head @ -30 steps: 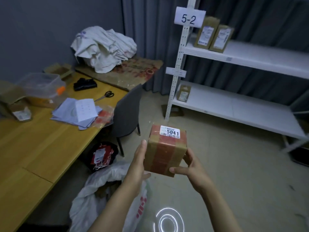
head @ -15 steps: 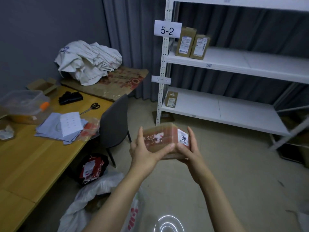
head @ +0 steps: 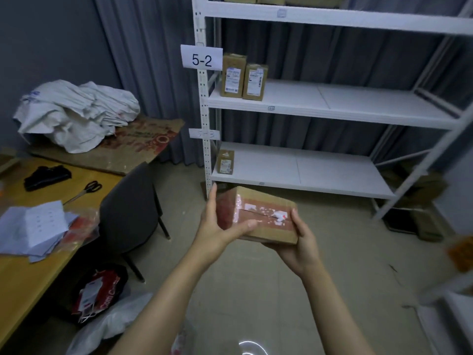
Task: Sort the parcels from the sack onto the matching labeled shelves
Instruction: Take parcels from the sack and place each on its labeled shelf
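Brown cardboard parcel with red tape [head: 263,213] sits gripped between both hands, left hand [head: 217,224] on its left end, right hand [head: 299,242] cupping underneath, before the white metal shelving rack [head: 332,108].

Brown cardboard parcel [head: 266,221], centre frame: matt board, glossy red tape, torn white paper scraps. White painted-metal shelf rack [head: 332,108], upper right: smooth, matt. Yellow wooden bench [head: 20,283], lower left: smooth, slight sheen. Crumpled white woven sacks [head: 76,114], left: rough cloth.
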